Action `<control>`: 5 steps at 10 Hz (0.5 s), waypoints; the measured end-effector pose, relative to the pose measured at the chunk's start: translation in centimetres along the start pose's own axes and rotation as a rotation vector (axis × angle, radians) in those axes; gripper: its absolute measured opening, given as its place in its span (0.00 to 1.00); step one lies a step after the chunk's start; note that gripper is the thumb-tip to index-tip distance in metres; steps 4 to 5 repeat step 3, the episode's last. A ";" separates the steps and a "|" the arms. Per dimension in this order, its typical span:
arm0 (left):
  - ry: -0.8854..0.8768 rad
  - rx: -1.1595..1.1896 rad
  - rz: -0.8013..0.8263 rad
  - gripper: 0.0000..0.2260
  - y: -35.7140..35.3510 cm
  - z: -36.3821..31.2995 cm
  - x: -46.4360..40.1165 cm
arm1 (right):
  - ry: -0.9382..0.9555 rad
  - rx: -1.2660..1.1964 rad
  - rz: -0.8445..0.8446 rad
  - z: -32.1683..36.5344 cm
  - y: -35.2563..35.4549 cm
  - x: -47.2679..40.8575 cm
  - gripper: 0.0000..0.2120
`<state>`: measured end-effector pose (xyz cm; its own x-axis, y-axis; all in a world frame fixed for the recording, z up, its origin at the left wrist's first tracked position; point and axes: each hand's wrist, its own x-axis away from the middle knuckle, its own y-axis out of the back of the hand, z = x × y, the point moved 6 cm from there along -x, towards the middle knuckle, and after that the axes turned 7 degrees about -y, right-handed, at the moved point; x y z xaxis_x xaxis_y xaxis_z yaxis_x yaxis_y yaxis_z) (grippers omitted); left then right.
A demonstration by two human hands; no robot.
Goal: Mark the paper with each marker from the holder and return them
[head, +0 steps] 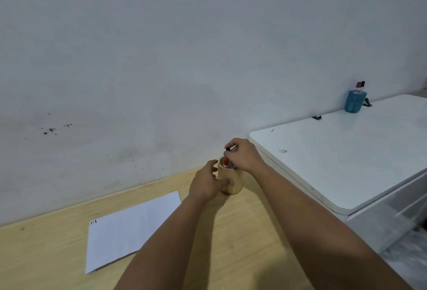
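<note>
A round wooden holder (233, 181) stands on the wooden desk near the wall. My left hand (205, 183) wraps around its left side. My right hand (242, 153) hovers over the holder's mouth, fingertips pinched on the dark top end of a marker (228, 149). An orange-red marker (225, 161) sticks up inside the holder just below those fingers; whether it is the same marker I cannot tell. A white sheet of paper (129, 229) lies to the left, with a few short dark marks (93, 222) at its far left corner.
The wooden desk (46, 255) runs along a grey wall. A white cabinet top (346, 151) stands to the right, higher than the desk. On it, by the wall, sit a blue container (354, 101) and a small dark clip (317, 117).
</note>
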<state>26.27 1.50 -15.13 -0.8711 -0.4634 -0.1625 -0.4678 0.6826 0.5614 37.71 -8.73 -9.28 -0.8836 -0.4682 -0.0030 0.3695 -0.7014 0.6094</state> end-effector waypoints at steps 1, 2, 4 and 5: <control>0.016 -0.038 -0.008 0.35 1.4 0.1 1.5 | 0.022 -0.054 -0.050 0.4 0.1 1.5 0.09; -0.030 -0.050 -0.043 0.29 3.5 -0.8 4.6 | 0.148 -0.167 -0.185 3.2 1.2 4.5 0.12; -0.159 -0.097 -0.094 0.21 5.0 -1.5 10.9 | 0.358 -0.429 -0.225 8.0 3.1 8.7 0.08; -0.159 -0.097 -0.094 0.21 5.0 -1.5 10.9 | 0.358 -0.429 -0.225 8.0 3.1 8.7 0.08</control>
